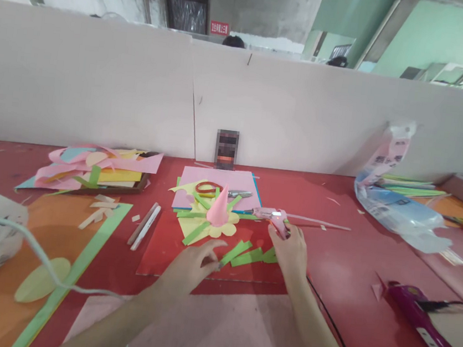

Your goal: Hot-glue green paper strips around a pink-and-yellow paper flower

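Note:
My right hand (289, 250) is wrapped round the handle of a pink glue gun (274, 216), whose nozzle points left, with a long glue stick trailing to the right. My left hand (194, 261) is curled, thumb and finger close together at the left end of a green paper strip (233, 253). More green strips (249, 257) lie between my hands. Just beyond them stands a pink paper cone (218, 210) on a yellow paper flower (225, 229), with green strips spread around it. Red-handled scissors (240, 194) rest on pink paper behind the cone.
Paper scraps fill a tray (144, 183) at the back left, near two pens (145, 228). A white cable (35, 246) crosses the left side. A plastic bag (402, 212) and a purple tool (423, 321) lie right. A white partition (288, 113) stands behind.

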`<state>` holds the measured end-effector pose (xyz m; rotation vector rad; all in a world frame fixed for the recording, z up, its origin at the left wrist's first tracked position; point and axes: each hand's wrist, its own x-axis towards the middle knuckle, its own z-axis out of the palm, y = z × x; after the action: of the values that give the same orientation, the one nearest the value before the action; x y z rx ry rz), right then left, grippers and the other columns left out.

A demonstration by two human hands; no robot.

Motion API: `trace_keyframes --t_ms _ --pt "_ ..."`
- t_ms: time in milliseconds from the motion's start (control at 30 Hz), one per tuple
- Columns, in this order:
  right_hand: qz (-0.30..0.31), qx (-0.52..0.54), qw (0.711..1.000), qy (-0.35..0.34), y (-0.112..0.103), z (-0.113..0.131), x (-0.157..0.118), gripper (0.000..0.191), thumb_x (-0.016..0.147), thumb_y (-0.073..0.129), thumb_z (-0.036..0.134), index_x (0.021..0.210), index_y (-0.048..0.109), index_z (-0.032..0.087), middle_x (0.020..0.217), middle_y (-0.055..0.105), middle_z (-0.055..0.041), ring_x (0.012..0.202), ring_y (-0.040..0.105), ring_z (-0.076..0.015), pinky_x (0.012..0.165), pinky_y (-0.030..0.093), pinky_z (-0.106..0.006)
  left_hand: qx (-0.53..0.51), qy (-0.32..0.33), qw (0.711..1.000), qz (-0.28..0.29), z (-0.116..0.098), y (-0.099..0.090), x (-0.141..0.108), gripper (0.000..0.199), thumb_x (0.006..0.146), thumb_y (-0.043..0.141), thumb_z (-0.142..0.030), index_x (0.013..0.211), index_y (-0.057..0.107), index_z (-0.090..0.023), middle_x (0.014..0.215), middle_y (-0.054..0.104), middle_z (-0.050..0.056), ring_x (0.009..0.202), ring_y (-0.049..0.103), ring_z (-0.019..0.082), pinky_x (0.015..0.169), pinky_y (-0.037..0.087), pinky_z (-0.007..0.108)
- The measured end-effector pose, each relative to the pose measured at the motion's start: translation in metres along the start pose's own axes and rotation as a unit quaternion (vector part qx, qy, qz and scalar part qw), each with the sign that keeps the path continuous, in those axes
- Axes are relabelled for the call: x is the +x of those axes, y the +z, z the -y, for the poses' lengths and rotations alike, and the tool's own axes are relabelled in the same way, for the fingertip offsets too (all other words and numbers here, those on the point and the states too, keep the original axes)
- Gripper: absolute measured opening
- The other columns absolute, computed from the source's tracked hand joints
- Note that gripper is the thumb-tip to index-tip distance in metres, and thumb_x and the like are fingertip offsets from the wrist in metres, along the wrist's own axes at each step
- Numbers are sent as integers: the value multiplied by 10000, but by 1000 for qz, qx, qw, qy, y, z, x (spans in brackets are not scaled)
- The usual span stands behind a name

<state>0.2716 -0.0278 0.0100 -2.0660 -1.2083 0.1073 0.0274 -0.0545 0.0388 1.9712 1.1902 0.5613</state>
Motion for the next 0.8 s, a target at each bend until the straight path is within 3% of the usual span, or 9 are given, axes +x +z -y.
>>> trace_keyframes --t_ms 67,167,300,567,800 --pt "11 3 1000 15 -2 3 -2 475 680 500 534 1017 522 200 926 597 -81 848 548 -233 691 384 -315 56 17 998 -19 6 -6 6 249 825 466 -283 1063 536 -280 846 637 -17 805 591 151 722 447 254" --pt "24 13 1000 13 -4 9 -6 439 680 497 538 988 500 225 859 615 -50 768 567 -218 635 379 -298 146 30 981 -124 18 -12 16 182 849 433 -298 964 561 -237 989 590 25 923 559 183 774 446 295" --pt "39 29 999 -11 -5 15 -9 432 681 488 529 1002 473 241 878 616 -38 739 578 -202 604 381 -285 217 13 947 -237 36 -12 26 253 854 430 -256 1098 467 -201 1126 527 78 1031 503 237 847 422 387" --pt "86 76 993 -23 11 14 -16 457 614 552 535 949 446 242 913 593 -42 765 587 -210 617 408 -302 226 53 963 -141 50 2 24 276 808 390 -96 1036 517 -184 1235 508 64 1129 470 208 940 399 381" --pt "134 30 989 -54 10 19 -22 402 642 550 485 947 416 258 943 580 -25 758 588 -207 600 389 -295 238 95 960 -114 50 0 20 402 816 373 -112 1199 452 -204 1306 459 52 1223 387 196 1011 344 406"
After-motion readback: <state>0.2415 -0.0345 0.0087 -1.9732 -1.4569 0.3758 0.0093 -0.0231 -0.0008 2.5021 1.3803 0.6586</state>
